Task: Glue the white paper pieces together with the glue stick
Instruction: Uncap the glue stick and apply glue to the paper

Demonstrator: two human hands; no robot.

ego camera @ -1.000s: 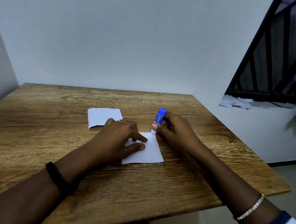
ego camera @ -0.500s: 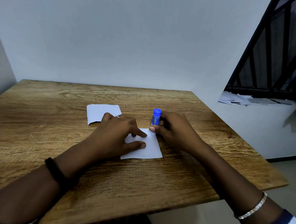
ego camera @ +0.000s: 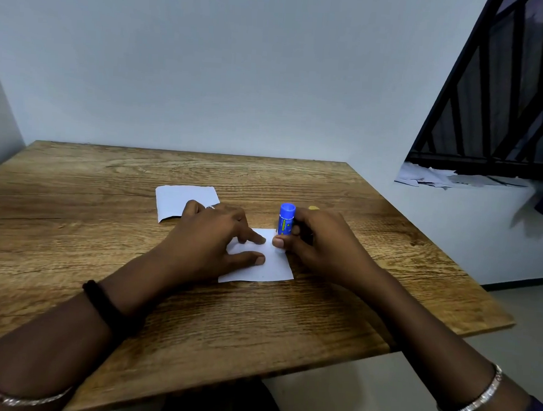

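A small white paper piece (ego camera: 271, 267) lies near the middle of the wooden table (ego camera: 101, 258). My left hand (ego camera: 212, 238) rests on its left part, index finger and thumb stretched flat across the sheet. My right hand (ego camera: 317, 240) grips a blue glue stick (ego camera: 286, 219) upright, its lower end down on the paper's far right corner. A second white paper piece (ego camera: 181, 200) lies further back to the left, partly hidden by my left hand's knuckles.
A small yellow thing (ego camera: 313, 208) peeks out just behind my right hand. The table's right edge drops to the floor. A white ledge at the right carries loose paper scraps (ego camera: 430, 178) under a black metal railing (ego camera: 492, 107).
The glue stick has shifted slightly nearer along the paper's right corner and stands more upright. My left hand stays on the sheet. The view has tilted a little.
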